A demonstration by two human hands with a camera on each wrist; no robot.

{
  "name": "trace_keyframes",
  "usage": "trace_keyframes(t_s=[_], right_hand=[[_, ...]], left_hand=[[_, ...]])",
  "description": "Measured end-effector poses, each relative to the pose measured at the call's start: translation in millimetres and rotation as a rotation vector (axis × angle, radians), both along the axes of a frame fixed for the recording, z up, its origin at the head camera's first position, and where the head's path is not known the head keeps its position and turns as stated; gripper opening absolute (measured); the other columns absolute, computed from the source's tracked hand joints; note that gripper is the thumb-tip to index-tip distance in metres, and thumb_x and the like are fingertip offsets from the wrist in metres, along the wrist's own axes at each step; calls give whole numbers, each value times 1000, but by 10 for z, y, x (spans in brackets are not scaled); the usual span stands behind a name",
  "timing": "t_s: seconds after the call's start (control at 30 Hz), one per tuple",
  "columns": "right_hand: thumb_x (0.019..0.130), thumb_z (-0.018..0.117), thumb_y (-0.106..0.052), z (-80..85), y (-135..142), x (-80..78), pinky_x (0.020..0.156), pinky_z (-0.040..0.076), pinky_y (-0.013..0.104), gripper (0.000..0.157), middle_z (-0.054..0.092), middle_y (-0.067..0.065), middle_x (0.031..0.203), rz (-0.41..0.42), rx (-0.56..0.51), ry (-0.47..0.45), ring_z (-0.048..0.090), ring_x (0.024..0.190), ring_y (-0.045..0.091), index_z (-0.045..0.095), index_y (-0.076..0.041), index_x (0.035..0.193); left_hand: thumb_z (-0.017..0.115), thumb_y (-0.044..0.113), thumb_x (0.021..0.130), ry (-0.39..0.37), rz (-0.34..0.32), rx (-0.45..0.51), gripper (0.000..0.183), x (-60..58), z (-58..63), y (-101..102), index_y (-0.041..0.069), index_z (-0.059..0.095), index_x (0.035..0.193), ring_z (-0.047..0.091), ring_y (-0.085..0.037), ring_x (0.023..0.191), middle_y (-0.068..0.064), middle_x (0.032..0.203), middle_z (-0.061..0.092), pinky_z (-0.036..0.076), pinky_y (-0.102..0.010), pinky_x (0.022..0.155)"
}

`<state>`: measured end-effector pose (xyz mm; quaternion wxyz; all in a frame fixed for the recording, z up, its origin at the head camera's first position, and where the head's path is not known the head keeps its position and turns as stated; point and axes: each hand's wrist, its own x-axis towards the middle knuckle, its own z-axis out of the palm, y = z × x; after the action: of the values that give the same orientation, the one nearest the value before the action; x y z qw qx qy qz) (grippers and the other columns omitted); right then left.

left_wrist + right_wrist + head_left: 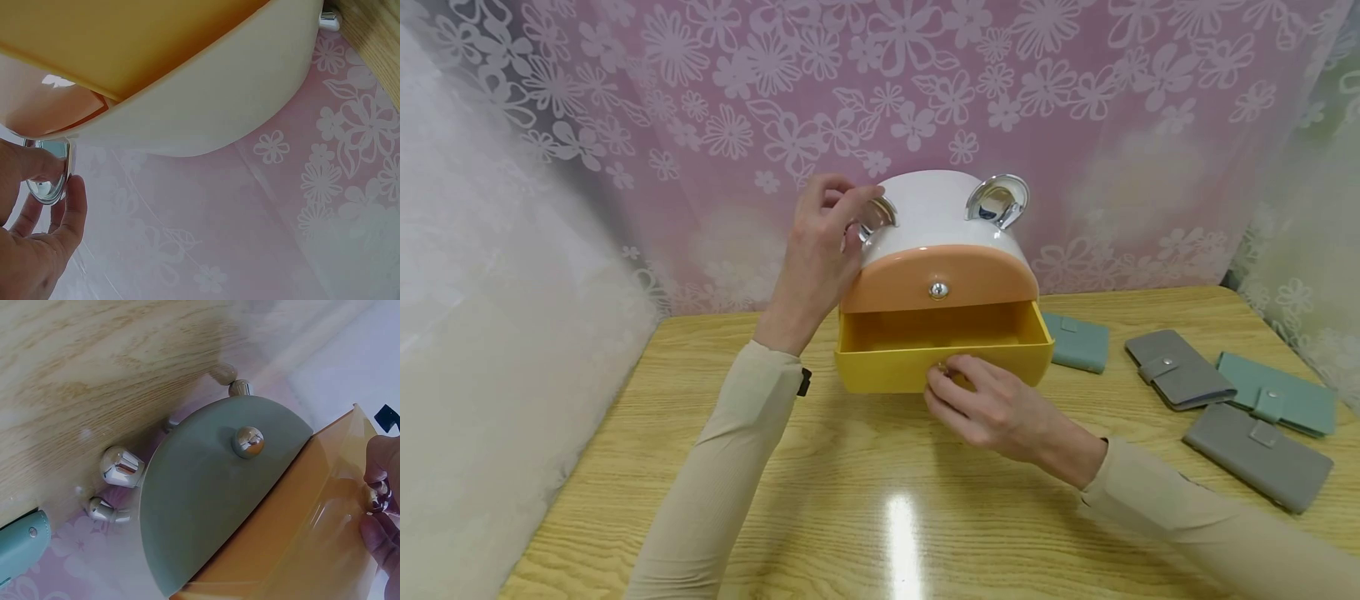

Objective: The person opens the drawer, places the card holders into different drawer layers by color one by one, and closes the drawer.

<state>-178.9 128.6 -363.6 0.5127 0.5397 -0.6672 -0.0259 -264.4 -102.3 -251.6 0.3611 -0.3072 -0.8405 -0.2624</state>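
A rounded white drawer box (925, 204) with shiny chrome ears stands on the table. My left hand (822, 250) holds its left ear (47, 195), thumb on one side and fingers on the other. My right hand (988, 408) pinches the chrome knob (379, 497) of the yellow drawer (880, 372). That drawer is pulled out, and the part of its inside that shows is bare. Above it, the orange drawer (895, 283) with a chrome knob is closed. Below, in the right wrist view, a grey-green drawer front (200, 481) sits flush in the box, with chrome feet underneath.
To the right of the box lie several snap wallets: a teal one (1081, 343) close beside it, a grey one (1176, 367), a green one (1296, 396) and another grey one (1258, 458) nearer me. Floral curtain (895, 83) hangs behind the wooden table (820, 500).
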Motion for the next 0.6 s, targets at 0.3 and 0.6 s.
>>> trace_keyframes(t_s=[0.3,0.6], right_hand=[[104,48,2,13,16,43,72,58,30,26,70,13,99,-4,2,5,62,83,28,73,1,95],[105,48,2,2,26,97,72,59,30,29,72,13,100,2,5,-6,63,84,28,74,-1,95]], left_hand=[[57,-12,93,-1,5,-1,42,-5,10,4,10,69,127,57,-29,106,-17,124,53,55,-34,94],[57,-12,92,25,-4,6,42,0,0,-3,10,69,126,57,-29,104,-18,122,53,54,-35,93]])
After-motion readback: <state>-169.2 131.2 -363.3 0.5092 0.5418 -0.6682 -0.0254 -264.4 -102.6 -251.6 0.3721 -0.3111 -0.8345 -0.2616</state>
